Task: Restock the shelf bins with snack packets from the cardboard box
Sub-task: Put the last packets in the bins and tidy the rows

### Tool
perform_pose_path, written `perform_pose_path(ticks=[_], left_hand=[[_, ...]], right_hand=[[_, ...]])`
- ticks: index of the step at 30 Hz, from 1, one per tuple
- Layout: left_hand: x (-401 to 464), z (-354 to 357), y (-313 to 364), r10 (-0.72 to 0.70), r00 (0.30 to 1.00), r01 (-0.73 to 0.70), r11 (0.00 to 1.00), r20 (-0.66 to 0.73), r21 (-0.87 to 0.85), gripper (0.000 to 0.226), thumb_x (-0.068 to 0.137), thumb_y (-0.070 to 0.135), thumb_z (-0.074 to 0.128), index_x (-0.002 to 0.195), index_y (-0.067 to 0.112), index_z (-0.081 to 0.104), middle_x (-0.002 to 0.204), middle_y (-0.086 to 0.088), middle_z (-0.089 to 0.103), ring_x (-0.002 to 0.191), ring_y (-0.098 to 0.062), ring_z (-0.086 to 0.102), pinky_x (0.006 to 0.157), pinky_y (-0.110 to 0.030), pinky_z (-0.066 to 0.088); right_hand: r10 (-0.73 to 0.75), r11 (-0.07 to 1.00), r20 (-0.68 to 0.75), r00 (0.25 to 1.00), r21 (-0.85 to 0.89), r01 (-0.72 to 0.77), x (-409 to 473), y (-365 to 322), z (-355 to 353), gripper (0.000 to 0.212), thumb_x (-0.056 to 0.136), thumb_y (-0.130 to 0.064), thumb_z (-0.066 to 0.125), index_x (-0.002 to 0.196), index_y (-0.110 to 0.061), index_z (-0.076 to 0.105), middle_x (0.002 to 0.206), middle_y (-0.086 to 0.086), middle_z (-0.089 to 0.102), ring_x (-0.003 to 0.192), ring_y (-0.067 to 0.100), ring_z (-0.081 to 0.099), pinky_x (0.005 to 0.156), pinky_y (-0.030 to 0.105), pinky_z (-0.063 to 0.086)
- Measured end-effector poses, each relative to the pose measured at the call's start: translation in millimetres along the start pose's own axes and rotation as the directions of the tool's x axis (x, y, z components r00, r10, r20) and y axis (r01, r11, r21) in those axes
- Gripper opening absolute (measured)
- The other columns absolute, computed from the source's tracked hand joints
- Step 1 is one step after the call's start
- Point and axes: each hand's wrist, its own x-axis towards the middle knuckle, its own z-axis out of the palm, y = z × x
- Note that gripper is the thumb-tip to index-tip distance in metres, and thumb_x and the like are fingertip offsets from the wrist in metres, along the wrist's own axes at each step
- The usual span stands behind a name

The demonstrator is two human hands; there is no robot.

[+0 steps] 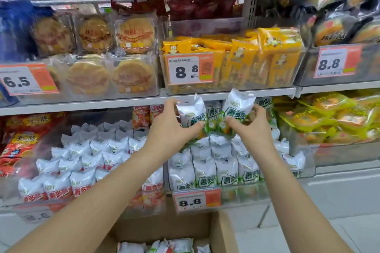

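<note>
above the lower shelf's clear bin [238,197], two bare arms reach in from the bottom of the frame, each hand holding a white-and-green snack packet. the left hand [174,123] grips one packet [192,112] between thumb and curled fingers; the right hand [251,124] pinches a second packet [236,107] just beside it, both held upright over the rows already standing in the bin. each packet carries bold green chinese characters on a white band; they are too blurred to read with certainty. a price card [197,199] clipped to the bin's front reads "8.8" beside an orange block. to the left, a neighbouring bin [86,170] holds white packets of the same design with red lettering, over a blurred card that also seems to read "8.8". at the bottom edge, an open cardboard box [220,230] shows more white packets inside. on the shelf above, yellow cartoon-printed packs [265,55] sit behind a card [188,70] marked "8 8", round cakes in clear wrap [135,35] sit above a card [28,79] reading "6.5", and a further card [337,61] at right reads "8.8". yellow-green bags [333,115] fill the shelf at far right.
</note>
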Motion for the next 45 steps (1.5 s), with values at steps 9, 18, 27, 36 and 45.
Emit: perform_pose_path(ticks=[9,18,27,36,45], left_hand=[[19,31,-38,0.219,0.975,-0.220,0.942,0.034,0.255,0.063,0.078,0.038,0.076,0.131,0.023,0.046,0.128,0.004,0.052,0.123,-0.015,0.040,0.096,-0.024,0.031],[30,41,-40,0.239,0.971,-0.212,0.874,-0.005,0.437,0.059,0.089,0.041,0.060,0.139,0.018,0.040,0.117,-0.001,0.055,0.119,-0.022,0.042,0.100,-0.032,0.027],[34,59,-39,0.278,0.959,-0.258,0.764,0.060,0.591,0.043,0.097,0.041,0.045,0.130,0.014,0.050,0.130,-0.003,0.054,0.123,-0.028,0.039,0.111,-0.040,0.018],[3,37,-54,0.039,0.998,-0.010,0.891,-0.055,0.453,0.082,0.095,0.048,0.048,0.152,0.010,0.003,0.161,-0.006,0.005,0.148,-0.020,0.002,0.118,-0.031,0.003],[29,35,-52,0.070,0.994,-0.091,0.955,0.084,0.284,0.084,0.079,0.012,0.075,0.148,0.016,0.026,0.152,0.001,0.027,0.139,-0.017,0.028,0.105,-0.022,0.025]], right_hand=[[-0.096,0.974,0.122,0.988,-0.195,0.118,14,35,25,0.059,0.083,-0.035,0.070,0.133,-0.018,0.042,0.123,-0.001,0.053,0.113,0.019,0.052,0.088,0.035,0.047],[-0.048,0.884,0.113,0.992,-0.457,0.095,6,41,31,0.069,0.093,-0.051,0.050,0.147,-0.018,0.025,0.140,0.007,0.049,0.123,0.027,0.050,0.089,0.037,0.043],[-0.059,0.645,0.053,0.997,-0.760,0.079,3,40,37,0.058,0.097,-0.055,0.031,0.133,-0.010,0.036,0.097,0.012,0.065,0.086,0.031,0.060,0.059,0.033,0.036],[-0.062,0.635,0.093,0.994,-0.764,0.112,-3,38,35,0.067,0.097,-0.054,0.032,0.147,-0.009,0.025,0.091,0.011,0.066,0.087,0.030,0.061,0.068,0.036,0.042],[-0.025,0.695,0.055,0.998,-0.716,0.057,-6,37,30,0.065,0.096,-0.055,0.036,0.143,-0.011,0.034,0.105,0.014,0.067,0.098,0.035,0.061,0.083,0.038,0.042]])
